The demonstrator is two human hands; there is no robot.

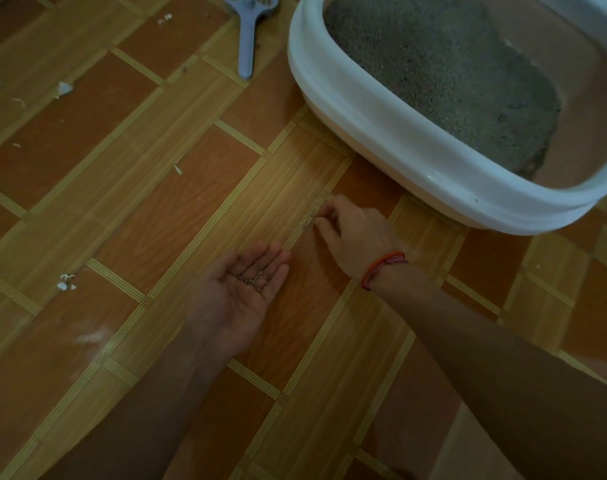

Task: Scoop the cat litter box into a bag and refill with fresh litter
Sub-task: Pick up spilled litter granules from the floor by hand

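Dim wood-pattern floor [156,209] of orange and tan panels with white scraps [67,282]

We see a white litter box [375,129] holding grey litter [433,64], and a blue-grey scoop [246,39]. The floor [139,209] shows orange and tan wood-grain blocks; our wristband [381,268] is red

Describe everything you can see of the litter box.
The litter box is an oval tub, plastic by its look, with a broad white rolled rim over a beige base. It sits flat on the wood-patterned floor at upper right, partly cut off. Grey litter covers its left side, leaving bare bottom on the right. Nothing else touches it.
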